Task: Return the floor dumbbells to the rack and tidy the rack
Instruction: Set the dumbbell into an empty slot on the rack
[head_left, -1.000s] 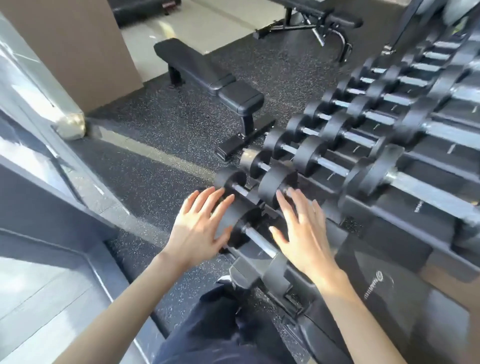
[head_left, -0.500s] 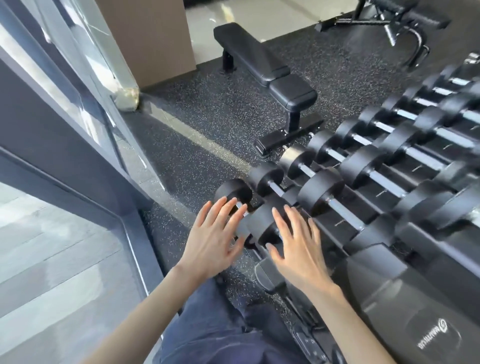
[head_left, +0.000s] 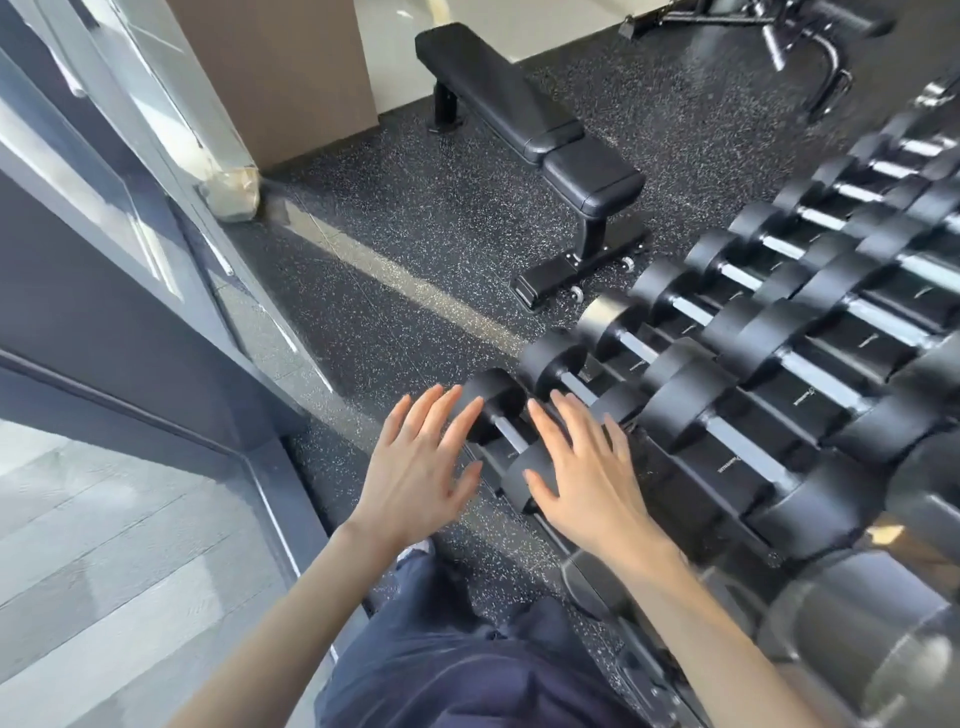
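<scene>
Black speckled rubber floor (head_left: 415, 270) runs beside the tiered dumbbell rack (head_left: 727, 467). Its angled cradles hold each weight crosswise so it cannot roll, and the front row steps down in size toward the near end. A flat bench (head_left: 519, 114) stands well apart. The smallest dumbbell (head_left: 506, 434) sits in the end cradle, already racked; no dumbbell shows on the floor. Both hands are flat, fingers straight and spread, gripping nothing. The left hand (head_left: 410, 467) is over its outer head and the right hand (head_left: 587, 473) over its inner head, probably squaring it up. Whether they press it I cannot tell.
</scene>
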